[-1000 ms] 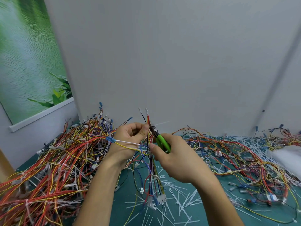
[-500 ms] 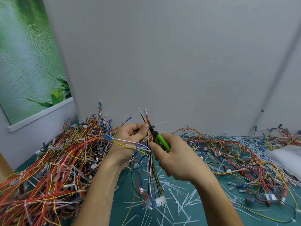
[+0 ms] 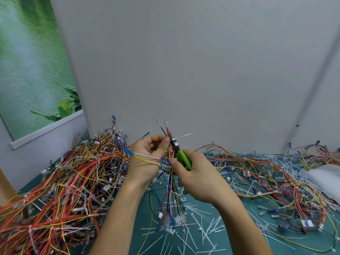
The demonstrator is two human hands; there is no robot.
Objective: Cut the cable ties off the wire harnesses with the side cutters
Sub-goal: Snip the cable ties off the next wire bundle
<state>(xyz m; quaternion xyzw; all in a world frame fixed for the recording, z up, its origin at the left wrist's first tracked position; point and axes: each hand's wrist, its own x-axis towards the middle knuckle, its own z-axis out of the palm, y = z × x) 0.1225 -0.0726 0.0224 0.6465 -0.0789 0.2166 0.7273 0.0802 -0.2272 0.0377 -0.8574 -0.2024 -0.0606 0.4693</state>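
Two hands: both busy above the table (image 3: 217,244).
Left hand (image 3: 147,155): pinches one wire harness (image 3: 171,190).
Right hand (image 3: 198,177): grips side cutters (image 3: 182,157), blades at its cable tie (image 3: 182,136).

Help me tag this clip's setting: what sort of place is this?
Probably a wire-harness rework bench: heaped harnesses on a green mat, cut cable ties strewn about, green-handled side cutters in the right hand.

Two hands: left hand (image 3: 147,159), right hand (image 3: 198,179). One pair of side cutters (image 3: 181,156), one wire harness (image 3: 172,188) held up with one cable tie (image 3: 184,135) sticking out and two bare terminal ends (image 3: 166,123) on top. Two harness heaps on the table (image 3: 287,234), left heap (image 3: 64,190) and right heap (image 3: 276,173); cut ties (image 3: 202,229) loose there too many to count; one poster (image 3: 31,70), one white bundle (image 3: 323,175).
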